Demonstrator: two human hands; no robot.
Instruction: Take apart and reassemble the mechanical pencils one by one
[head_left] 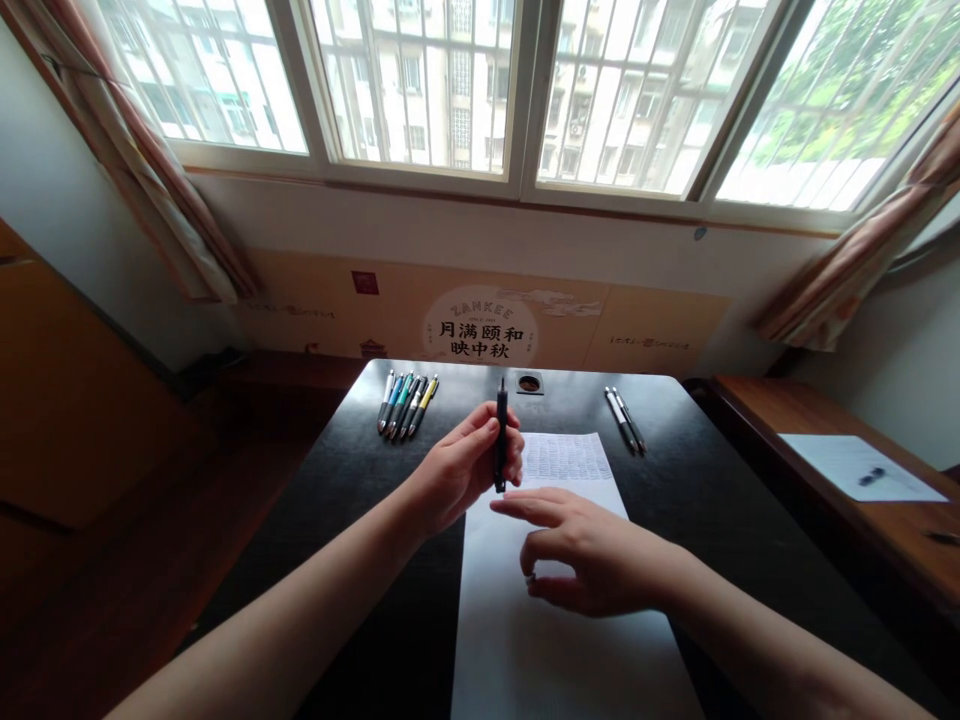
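Observation:
My left hand [466,466] is closed around a black pen [501,437], which it holds upright above the top of a white sheet of paper [547,620] on the black table [360,500]. My right hand [592,552] hovers just below and to the right of the pen, over the sheet, with the index finger stretched out toward the pen's lower tip and the other fingers loosely curled. Nothing shows in the right hand. Small printed text covers the top part of the sheet.
Several coloured pens [406,402] lie in a row at the table's far left, two more pens [624,418] at the far right. A small round hole [529,383] sits at the back edge. A wooden side desk [862,480] with a paper stands to the right.

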